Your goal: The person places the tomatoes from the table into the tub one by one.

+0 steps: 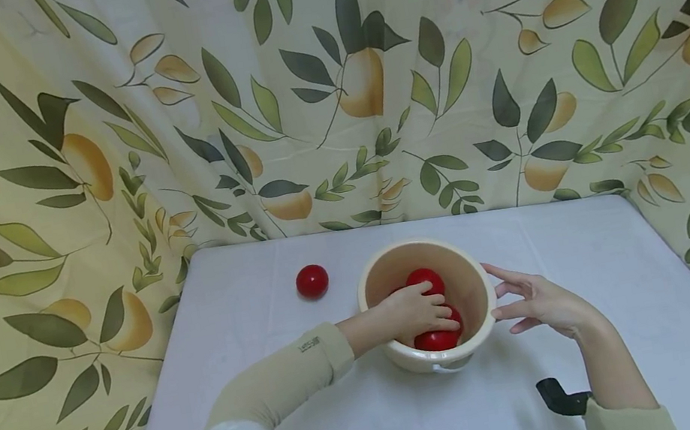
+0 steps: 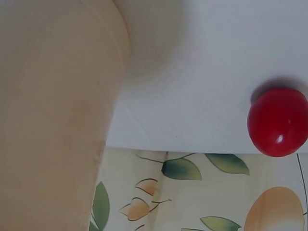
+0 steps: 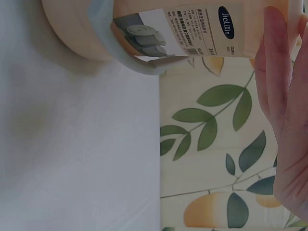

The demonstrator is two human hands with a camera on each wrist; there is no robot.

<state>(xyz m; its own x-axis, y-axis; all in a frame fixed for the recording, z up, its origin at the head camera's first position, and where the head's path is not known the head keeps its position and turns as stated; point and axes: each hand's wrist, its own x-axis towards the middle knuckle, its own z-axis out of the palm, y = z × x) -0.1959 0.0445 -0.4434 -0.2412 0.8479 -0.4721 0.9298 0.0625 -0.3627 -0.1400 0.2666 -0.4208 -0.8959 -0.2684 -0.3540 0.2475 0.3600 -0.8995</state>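
Note:
My left hand [image 1: 412, 310] reaches down into a cream plastic bucket [image 1: 480, 284]. Its fingers curl over a glossy red tomato [image 1: 437, 340] low in the bucket; part of their hold is hidden. Another red tomato [image 1: 424, 280] lies beside the fingers, toward the far wall. My right hand [image 1: 537, 301] is at the bucket's right side, fingers spread and fingertips touching the rim. The right wrist view shows the bucket's label [image 3: 192, 31] and the fingers of that hand [image 3: 276, 62] against the wall.
A single red tomato [image 1: 312, 281] lies on the white-covered table [image 1: 297, 421], left of the bucket, and shows in the left wrist view too. The bucket has a pale handle [image 3: 139, 65]. A leaf-and-fruit patterned curtain [image 1: 312, 99] hangs behind the table.

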